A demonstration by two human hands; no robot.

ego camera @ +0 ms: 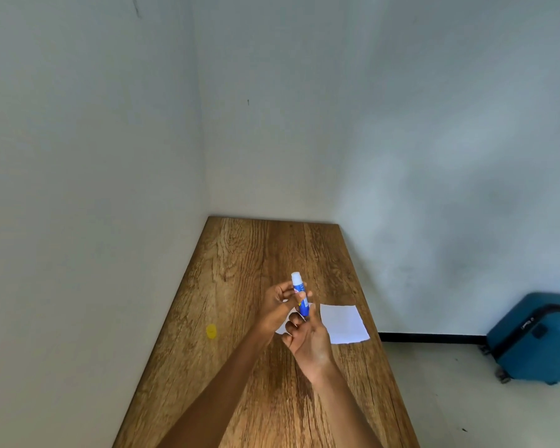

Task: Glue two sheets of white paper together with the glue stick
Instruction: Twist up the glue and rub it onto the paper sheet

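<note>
A blue glue stick [299,291] with a white top stands upright above the wooden table [240,260], held between both hands. My left hand [277,307] pinches its upper body with fingers and thumb. My right hand [307,339] grips its lower end from below. One white sheet of paper [345,323] lies flat on the table to the right of my hands. A second white sheet [283,328] lies under my hands and is mostly hidden. A small yellow cap [211,331] lies on the table to the left.
The table runs into a corner between two pale walls. Its right edge drops to a light floor, where a blue suitcase [537,337] stands against the wall.
</note>
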